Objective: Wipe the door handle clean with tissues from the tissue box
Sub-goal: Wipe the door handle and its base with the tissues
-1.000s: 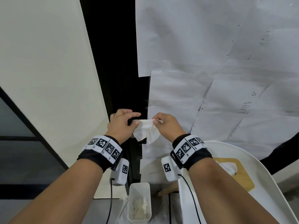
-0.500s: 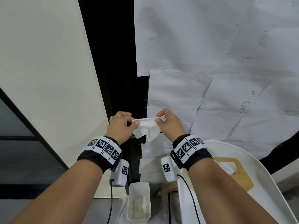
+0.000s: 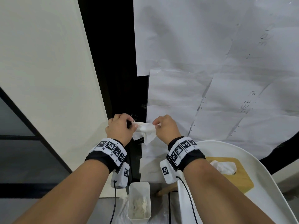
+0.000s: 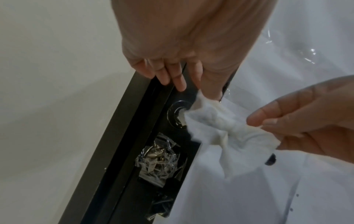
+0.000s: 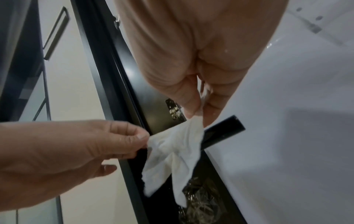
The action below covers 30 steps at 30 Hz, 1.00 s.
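Observation:
A white tissue [image 3: 145,128] is stretched over the black door handle [image 5: 224,131], which my hands mostly hide in the head view. My left hand [image 3: 132,125] pinches the tissue's left end beside the handle's round base [image 4: 177,114]. My right hand [image 3: 155,124] pinches the right end between thumb and forefinger [image 5: 191,106]. The tissue's loose corners hang below the lever [image 5: 172,159]. The wooden-topped tissue box [image 3: 242,178] lies at the lower right with a tissue [image 3: 224,167] sticking out of it.
The box rests on a white curved seat [image 3: 267,183]. On the floor below my wrists stands a small white bin [image 3: 140,186] with crumpled tissues in it. The door [image 3: 210,78] is covered with white paper sheets. Left of the black frame [image 3: 103,78] is a pale wall.
Both hands keep their hold on the tissue. It has been drawn flatter and tauter between them across the handle, shifting slightly up and then back down.

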Motion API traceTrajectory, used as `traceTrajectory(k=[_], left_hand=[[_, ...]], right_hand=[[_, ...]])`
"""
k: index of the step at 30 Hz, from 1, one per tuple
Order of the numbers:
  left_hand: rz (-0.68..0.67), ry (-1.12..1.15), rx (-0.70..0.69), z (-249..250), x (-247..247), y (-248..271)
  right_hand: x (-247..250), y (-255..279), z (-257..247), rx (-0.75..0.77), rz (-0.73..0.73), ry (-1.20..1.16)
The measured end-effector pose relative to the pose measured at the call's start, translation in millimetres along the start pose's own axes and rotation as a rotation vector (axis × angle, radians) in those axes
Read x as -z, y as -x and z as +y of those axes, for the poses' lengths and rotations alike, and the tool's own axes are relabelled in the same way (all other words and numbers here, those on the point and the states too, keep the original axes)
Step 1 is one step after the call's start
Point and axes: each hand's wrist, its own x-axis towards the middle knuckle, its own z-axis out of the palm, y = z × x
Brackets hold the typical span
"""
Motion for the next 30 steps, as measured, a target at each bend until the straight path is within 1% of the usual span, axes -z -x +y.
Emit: traceTrajectory(k=[2,3,5,8,11,16,17,19,21,22,25,30], left_hand=[[0.087,0.059,-0.088,0,-3,1],[0.107,0.078,-0.143,0,-5,1],[0.073,0.079,-0.235,0,-10,3],[-0.010,-0.018,-0.351,6,-17,8],[-0.019,-0.109,-0.437,12,-24,9],[0.003,-0.194,-0.464,14,-30,5],[0.010,-0.193,-0.477,15,-31,5],[0.009,-0.187,-0.508,18,-33,6],[-0.023,-0.193,-0.510,21,-36,5],[-0.032,-0.207,-0.506,22,-38,4],[-0.046,-0.303,-0.509,24,-43,-1],[-0.084,-0.364,-0.544,24,-43,-6]], right_hand=[[-6,-2,0,-0.004,0.010,0.003],[-8,-3,1,0.000,0.023,0.006],[-11,-5,1,0.011,0.047,0.016],[-14,-7,2,0.040,0.067,0.028],[-12,-8,6,0.056,0.066,0.099],[5,-9,20,-0.011,0.177,0.140],[9,-9,23,-0.010,0.170,0.154],[12,-8,25,0.005,0.098,0.211],[11,-6,24,0.028,0.020,0.300],[9,-5,24,0.039,0.005,0.334],[5,-3,27,0.040,0.014,0.385],[4,-3,34,0.022,0.009,0.405]])
